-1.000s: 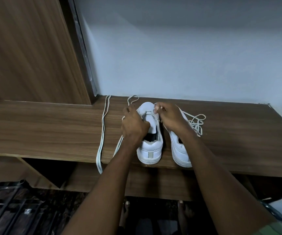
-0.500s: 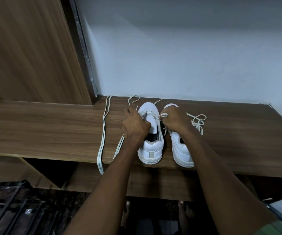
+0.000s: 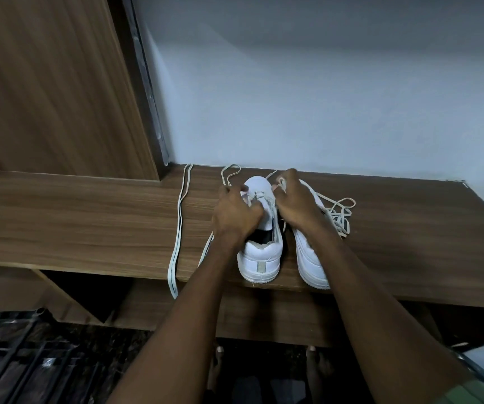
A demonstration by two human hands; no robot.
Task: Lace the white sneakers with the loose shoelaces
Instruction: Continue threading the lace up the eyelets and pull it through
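Observation:
Two white sneakers stand heel-toward-me on the wooden shelf [image 3: 89, 223]. The left sneaker [image 3: 261, 258] has one lace bar across its lowest eyelets. My left hand [image 3: 235, 214] grips the left side of that shoe and pinches its lace [image 3: 229, 173], which loops toward the wall. My right hand [image 3: 296, 205] pinches the other end of the lace near the toe. The right sneaker [image 3: 310, 263] is partly hidden under my right wrist. A tangled lace [image 3: 339, 214] lies to its right.
Another long folded shoelace [image 3: 181, 217] lies left of the shoes and hangs over the shelf's front edge. A wooden cabinet panel [image 3: 60, 83] rises at the left and a pale wall [image 3: 322, 97] stands behind. A dark metal grille [image 3: 16, 360] is at the lower left.
My right hand has moved up toward the toe, drawing its lace end along. My left hand has shifted slightly but stays on the left sneaker.

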